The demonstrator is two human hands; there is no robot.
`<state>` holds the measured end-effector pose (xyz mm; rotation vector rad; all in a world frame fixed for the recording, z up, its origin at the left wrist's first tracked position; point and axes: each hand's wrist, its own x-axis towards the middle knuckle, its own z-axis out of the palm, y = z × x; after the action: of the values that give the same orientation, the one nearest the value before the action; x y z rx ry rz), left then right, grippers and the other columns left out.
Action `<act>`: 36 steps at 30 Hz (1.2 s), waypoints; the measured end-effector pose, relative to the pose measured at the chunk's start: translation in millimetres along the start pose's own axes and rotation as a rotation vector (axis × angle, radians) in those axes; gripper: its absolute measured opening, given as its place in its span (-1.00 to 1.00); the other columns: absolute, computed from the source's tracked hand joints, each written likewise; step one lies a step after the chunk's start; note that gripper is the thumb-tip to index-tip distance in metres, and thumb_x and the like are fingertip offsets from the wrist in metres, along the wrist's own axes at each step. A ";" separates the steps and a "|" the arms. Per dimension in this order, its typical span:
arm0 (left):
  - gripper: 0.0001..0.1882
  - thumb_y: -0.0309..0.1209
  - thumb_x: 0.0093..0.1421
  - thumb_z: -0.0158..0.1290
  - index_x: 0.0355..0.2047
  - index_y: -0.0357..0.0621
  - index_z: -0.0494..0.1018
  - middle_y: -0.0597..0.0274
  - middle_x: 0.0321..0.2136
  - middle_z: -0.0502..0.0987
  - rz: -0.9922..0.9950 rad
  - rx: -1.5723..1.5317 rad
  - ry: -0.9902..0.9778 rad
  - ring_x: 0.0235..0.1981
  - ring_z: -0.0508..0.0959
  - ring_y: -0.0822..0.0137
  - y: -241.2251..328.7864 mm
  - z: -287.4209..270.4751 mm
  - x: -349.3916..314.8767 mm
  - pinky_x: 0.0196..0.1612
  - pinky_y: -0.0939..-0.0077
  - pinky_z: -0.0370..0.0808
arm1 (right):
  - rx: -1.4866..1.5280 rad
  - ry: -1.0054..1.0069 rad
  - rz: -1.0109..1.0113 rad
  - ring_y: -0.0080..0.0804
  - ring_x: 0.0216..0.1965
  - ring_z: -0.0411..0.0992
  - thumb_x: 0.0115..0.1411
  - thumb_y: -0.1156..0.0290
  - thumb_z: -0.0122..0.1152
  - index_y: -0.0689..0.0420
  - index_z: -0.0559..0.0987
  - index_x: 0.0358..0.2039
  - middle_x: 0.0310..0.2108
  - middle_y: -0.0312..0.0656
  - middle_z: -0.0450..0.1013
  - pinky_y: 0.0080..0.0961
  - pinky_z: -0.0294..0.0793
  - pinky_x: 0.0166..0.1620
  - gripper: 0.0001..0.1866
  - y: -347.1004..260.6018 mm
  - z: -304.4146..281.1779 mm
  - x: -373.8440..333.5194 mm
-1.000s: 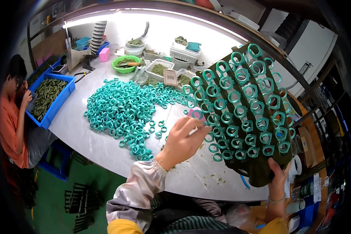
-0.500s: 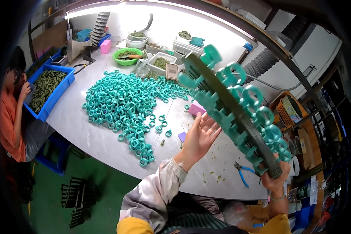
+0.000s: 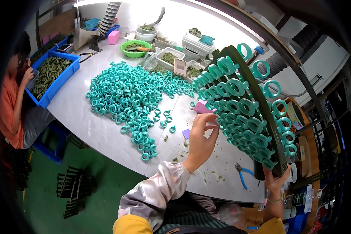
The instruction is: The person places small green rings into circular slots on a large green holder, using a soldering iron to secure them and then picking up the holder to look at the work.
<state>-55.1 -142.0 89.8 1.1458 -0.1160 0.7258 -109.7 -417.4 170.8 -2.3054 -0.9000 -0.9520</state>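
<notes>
The right hand (image 3: 276, 182) grips the dark rack (image 3: 261, 113) of teal rings by its lower edge, tilted. The left hand (image 3: 201, 142), fingers loosely open, touches the rings on the rack's left side.

Teal rings (image 3: 238, 107): glossy smooth plastic; rack (image 3: 263, 117): dark matt plastic; table (image 3: 101, 134): smooth white.

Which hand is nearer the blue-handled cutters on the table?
Right. The right hand grips the rack's bottom just beside the cutters; the left hand is raised farther left.

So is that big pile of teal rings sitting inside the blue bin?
No, the teal rings lie heaped loose on the white table, while the blue bin at the left holds dark green pieces.
</notes>
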 end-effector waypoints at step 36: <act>-0.70 -0.64 0.04 0.12 -0.18 -0.23 0.41 0.13 -0.35 0.49 0.049 0.702 -0.210 -0.49 0.53 0.32 -19.0 -55.7 16.1 -0.37 0.50 0.51 | -0.108 0.079 -0.119 -0.19 -0.18 0.41 -0.05 0.51 0.41 0.27 0.27 0.15 -0.03 0.02 0.37 -0.39 0.37 -0.08 -0.26 -18.1 21.2 -46.8</act>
<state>-46.9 -90.7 57.8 1.8961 -0.0654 0.7060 -138.9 -409.9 125.6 -2.3061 -0.9844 -1.1595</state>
